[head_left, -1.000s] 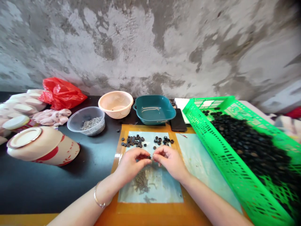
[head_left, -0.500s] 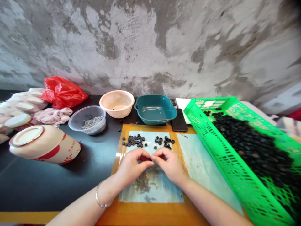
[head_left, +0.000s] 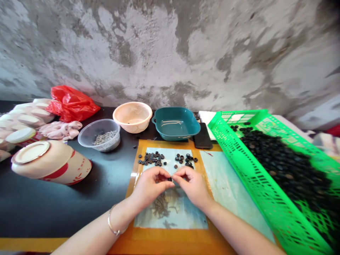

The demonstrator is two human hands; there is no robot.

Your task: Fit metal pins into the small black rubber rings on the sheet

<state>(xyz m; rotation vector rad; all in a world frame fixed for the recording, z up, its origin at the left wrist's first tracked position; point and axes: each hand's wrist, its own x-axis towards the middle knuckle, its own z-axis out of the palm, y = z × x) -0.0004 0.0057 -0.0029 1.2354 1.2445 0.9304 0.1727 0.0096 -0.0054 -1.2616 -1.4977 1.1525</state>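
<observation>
My left hand and my right hand meet fingertip to fingertip over a pale mat with an orange border. Both are pinched together on a small black ring held between them. Just beyond the fingers lie two little heaps of black rings, one on the left and one on the right. Under my hands a small pile of thin grey pins lies on the mat. A bracelet circles my left wrist.
A green slotted crate full of black rings slopes along the right. At the back stand a teal dish, a beige bowl, a clear tub of pins and a dark phone. Tipped bowls and a red bag lie left.
My hands have stayed pinched together over the mat, with only slight finger movement. The view has shifted a little.
</observation>
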